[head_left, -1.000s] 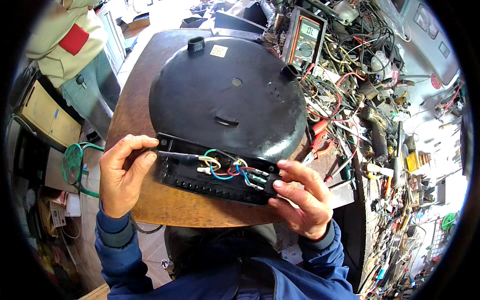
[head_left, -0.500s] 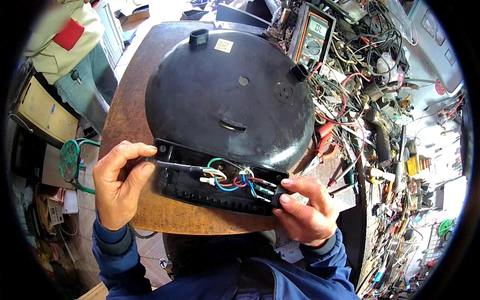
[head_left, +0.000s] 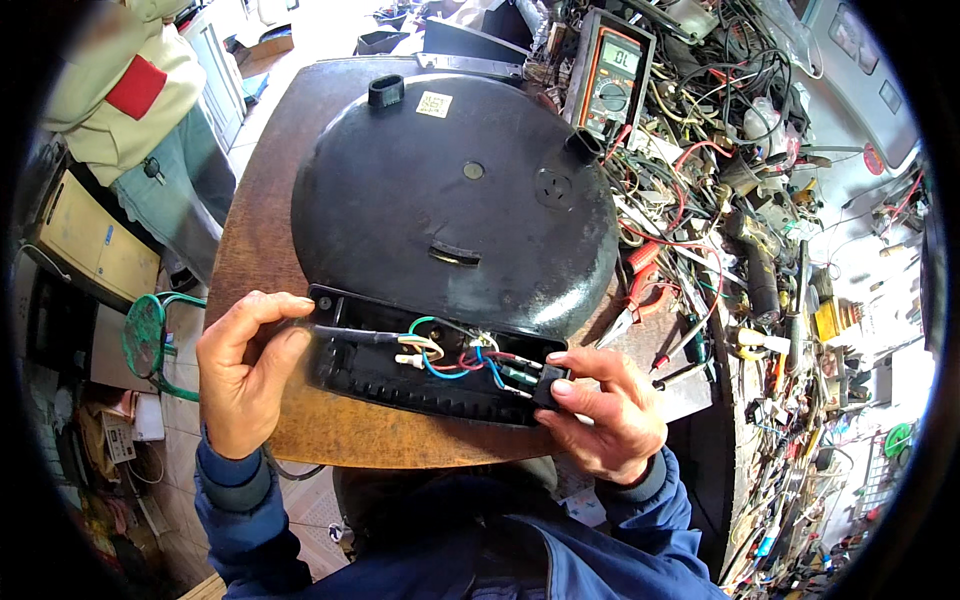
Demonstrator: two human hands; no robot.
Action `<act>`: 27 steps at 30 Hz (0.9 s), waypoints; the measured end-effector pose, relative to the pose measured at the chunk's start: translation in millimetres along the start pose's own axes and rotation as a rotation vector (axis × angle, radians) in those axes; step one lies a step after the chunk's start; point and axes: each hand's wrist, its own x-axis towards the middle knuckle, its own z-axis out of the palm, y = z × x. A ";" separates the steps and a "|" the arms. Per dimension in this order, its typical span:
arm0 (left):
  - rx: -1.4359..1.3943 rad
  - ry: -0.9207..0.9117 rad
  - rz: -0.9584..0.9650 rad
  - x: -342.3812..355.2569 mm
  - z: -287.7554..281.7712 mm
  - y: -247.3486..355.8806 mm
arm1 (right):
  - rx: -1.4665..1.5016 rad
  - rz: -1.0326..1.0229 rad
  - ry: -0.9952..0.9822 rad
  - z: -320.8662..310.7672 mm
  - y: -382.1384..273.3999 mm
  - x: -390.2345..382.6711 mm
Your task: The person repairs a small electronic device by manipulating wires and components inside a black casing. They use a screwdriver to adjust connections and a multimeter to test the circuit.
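Note:
A large round black appliance shell lies bottom up on the wooden table, its open black wiring box facing me. Inside the box run blue, red, white and green wires, with a pale connector among them. My left hand is at the box's left end, index fingertip by its corner and thumb against the dark sleeved cord; the other fingers' grip is partly hidden. Between thumb and fingers, my right hand pinches a small black block at the right end, where sleeved wire ends meet it.
Red-handled pliers lie right of the shell. A multimeter stands at the back right beside piled cables and tools. Another person stands at the far left, near a green round-topped stand.
The view has shifted slightly, and the shell appears a little lower and further left. Both hands keep their places at the box's ends; the right-hand block shows more of its face.

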 end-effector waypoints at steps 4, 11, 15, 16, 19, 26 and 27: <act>0.055 0.001 -0.027 4.7 2.5 5.6 | -0.061 -0.002 -0.003 -6.4 -2.1 2.8; 0.032 -0.001 -0.049 -2.0 -4.2 2.4 | -0.319 0.105 0.209 -51.6 26.8 16.4; 0.034 0.003 -0.041 -1.7 -0.5 0.4 | -0.451 0.332 0.132 -64.5 64.4 30.4; 0.047 0.011 -0.042 -0.6 0.4 3.0 | -0.460 0.332 0.141 -60.4 77.4 33.2; 0.086 0.012 -0.069 -0.8 -1.2 3.4 | -0.634 0.353 -0.034 -56.6 105.1 43.7; -0.012 -0.019 -0.015 2.0 -3.1 10.3 | -0.816 0.370 -0.183 -53.0 141.5 63.7; 0.008 -0.015 -0.022 1.4 -2.8 8.1 | -0.822 0.402 -0.172 -54.9 140.2 65.7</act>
